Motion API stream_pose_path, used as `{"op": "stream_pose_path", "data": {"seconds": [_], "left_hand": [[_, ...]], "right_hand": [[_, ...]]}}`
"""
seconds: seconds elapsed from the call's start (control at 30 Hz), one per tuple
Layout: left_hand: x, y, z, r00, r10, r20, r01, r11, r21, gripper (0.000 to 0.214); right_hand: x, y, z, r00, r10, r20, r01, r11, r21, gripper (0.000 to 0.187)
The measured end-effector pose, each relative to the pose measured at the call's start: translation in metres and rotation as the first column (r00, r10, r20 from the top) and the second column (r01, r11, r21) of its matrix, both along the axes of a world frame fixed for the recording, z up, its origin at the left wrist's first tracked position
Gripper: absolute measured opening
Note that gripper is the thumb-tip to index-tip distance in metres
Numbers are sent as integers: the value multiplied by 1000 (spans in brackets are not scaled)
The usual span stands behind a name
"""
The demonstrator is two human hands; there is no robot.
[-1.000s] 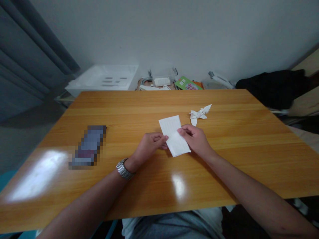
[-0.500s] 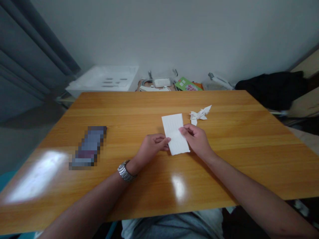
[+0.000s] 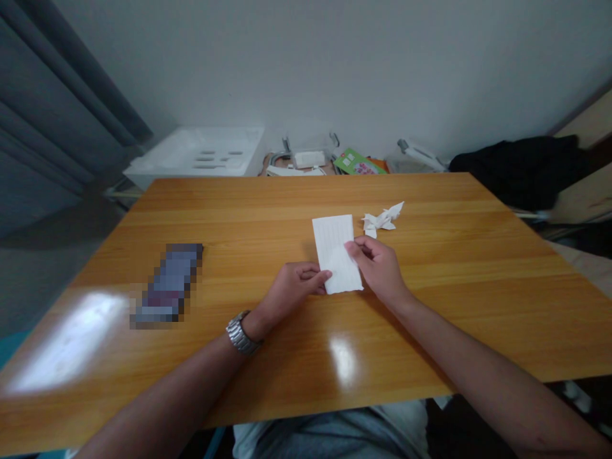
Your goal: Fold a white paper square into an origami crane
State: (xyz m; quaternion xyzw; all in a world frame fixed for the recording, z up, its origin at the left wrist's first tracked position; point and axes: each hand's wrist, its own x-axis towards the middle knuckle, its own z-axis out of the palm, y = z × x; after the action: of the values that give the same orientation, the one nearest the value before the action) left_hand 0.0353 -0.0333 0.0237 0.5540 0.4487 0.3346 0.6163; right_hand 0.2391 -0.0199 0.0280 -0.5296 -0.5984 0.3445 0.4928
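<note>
Both my hands hold a white, faintly lined sheet of paper (image 3: 336,252) above the wooden table. My left hand (image 3: 300,282), with a metal watch (image 3: 242,333) at its wrist, pinches the paper's lower left edge, thumb on top. On the opposite edge, my right hand (image 3: 378,262) grips it between thumb and fingers, a little higher up. The paper's bottom edge looks rough and torn. Just beyond my right hand lies a folded, crumpled white paper piece (image 3: 382,220).
On the left of the table (image 3: 229,217) lies a pixelated, phone-like dark object (image 3: 169,284). Behind the far edge are a white foam tray (image 3: 191,150), a green packet (image 3: 356,162) and small clutter. Black cloth (image 3: 516,172) is heaped at the right.
The paper has turned slightly and stands straighter. My left hand has shifted a little right and down along its edge; my right hand keeps its grip.
</note>
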Motion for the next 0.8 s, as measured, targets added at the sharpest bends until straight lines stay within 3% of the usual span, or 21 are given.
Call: {"op": "stream_pose_path", "data": {"seconds": [0.33, 0.53, 0.8], "left_hand": [[-4, 1, -1, 997, -35, -64, 39, 997, 66, 37], [-4, 1, -5, 988, -140, -62, 142, 990, 23, 37], [-6, 1, -3, 980, -195, -32, 196, 980, 26, 35]], "right_hand": [[0, 1, 0, 1000, -6, -11, 6, 1000, 6, 32], [3, 2, 0, 999, -34, -22, 34, 999, 17, 34], [5, 5, 1, 998, -54, -37, 55, 998, 24, 33]]}}
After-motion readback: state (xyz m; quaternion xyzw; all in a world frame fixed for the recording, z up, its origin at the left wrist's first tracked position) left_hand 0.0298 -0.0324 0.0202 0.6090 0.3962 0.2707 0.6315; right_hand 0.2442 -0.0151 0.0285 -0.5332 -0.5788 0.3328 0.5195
